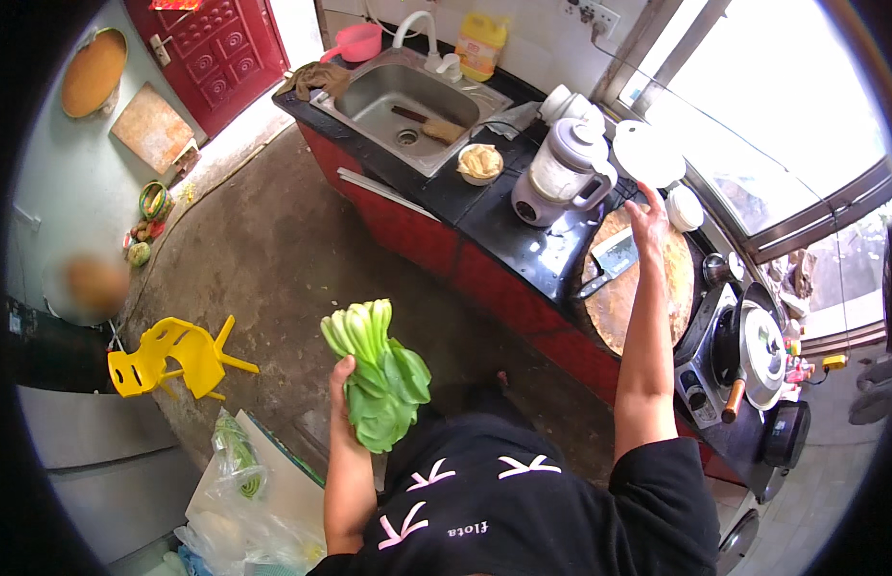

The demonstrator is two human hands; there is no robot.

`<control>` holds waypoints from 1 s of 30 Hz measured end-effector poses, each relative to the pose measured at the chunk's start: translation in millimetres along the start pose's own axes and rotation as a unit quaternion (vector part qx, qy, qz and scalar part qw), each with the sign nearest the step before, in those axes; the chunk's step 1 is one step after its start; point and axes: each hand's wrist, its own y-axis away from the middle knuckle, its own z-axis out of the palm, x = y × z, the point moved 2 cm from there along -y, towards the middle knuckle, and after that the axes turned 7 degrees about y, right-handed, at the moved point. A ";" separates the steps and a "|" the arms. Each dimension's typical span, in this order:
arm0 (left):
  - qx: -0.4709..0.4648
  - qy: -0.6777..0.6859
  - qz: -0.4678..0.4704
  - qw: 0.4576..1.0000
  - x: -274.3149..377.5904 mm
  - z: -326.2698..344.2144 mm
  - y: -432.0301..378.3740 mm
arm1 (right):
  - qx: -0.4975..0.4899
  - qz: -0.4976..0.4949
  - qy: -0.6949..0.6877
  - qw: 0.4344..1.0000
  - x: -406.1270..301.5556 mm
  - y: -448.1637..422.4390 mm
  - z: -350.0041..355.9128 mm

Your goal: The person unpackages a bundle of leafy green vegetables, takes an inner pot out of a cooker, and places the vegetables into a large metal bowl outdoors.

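My left hand (343, 392) is closed around a bunch of leafy greens (388, 403), their pale stalks pointing away from me, above the floor. My right arm reaches over the counter. Its hand (651, 219) hovers by the far edge of a round wooden chopping board (665, 302), thumb and fingers apart, nothing visible in them. A cleaver (617, 253) with a dark handle lies on the board, left of my right forearm. Just beyond the fingers stands a white round dish (651, 155); whether they touch it I cannot tell. White stacked bowls (685, 209) sit right of that hand.
A blender (564, 173) and a bowl of pale yellowish food (480, 164) stand left of the board. Further left is a steel sink (374, 83) with a brush inside. A lidded pan (762, 353) rests on the stove at right. A yellow chair (201, 360) stands on the floor.
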 end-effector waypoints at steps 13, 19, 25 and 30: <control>-0.084 -0.566 0.339 0.746 1.8 41.6 -31.4 | -0.432 0.094 -0.607 0.661 -258.7 236.8 56.3; 0.026 -0.437 0.287 0.852 18.7 43.9 -31.2 | -0.424 0.161 -0.642 0.618 -259.4 247.9 52.0; 0.030 -0.301 0.218 0.928 27.1 33.1 -17.9 | -0.423 0.181 -0.667 0.586 -265.3 257.1 51.5; 0.066 -0.404 0.333 0.849 27.5 27.5 -3.1 | -0.437 0.123 -0.658 0.600 -279.9 268.6 49.6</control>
